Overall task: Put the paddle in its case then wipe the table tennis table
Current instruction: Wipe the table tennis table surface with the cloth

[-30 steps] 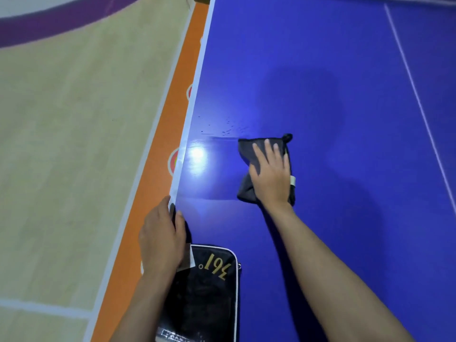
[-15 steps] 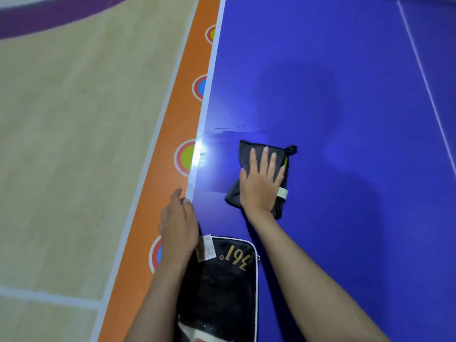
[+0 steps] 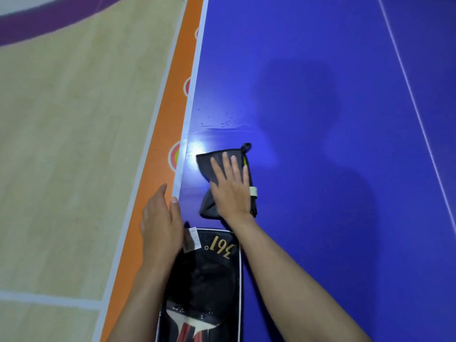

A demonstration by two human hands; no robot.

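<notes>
My right hand point(image 3: 230, 187) lies flat, fingers straight, pressing a dark grey cloth point(image 3: 206, 162) onto the blue table tennis table point(image 3: 320, 119) near its left edge. A small loop sticks out at the cloth's far corner. My left hand point(image 3: 160, 225) rests on the table's white left edge with the thumb on top; its fingers are hidden over the side. The black paddle case point(image 3: 209, 272), marked "361°", lies on the table between my forearms. Through its clear front the paddle point(image 3: 190, 324) shows inside, handle toward me.
A wet, shiny streak point(image 3: 222, 129) with small droplets runs across the table just beyond the cloth. A white line point(image 3: 414, 107) crosses the table on the right. Left of the table lies an orange floor strip point(image 3: 153, 169) with round marks, then pale wooden floor point(image 3: 74, 144).
My right hand has slid the cloth toward me and leftward, nearer the table's edge. My left hand stays on the edge beside the case.
</notes>
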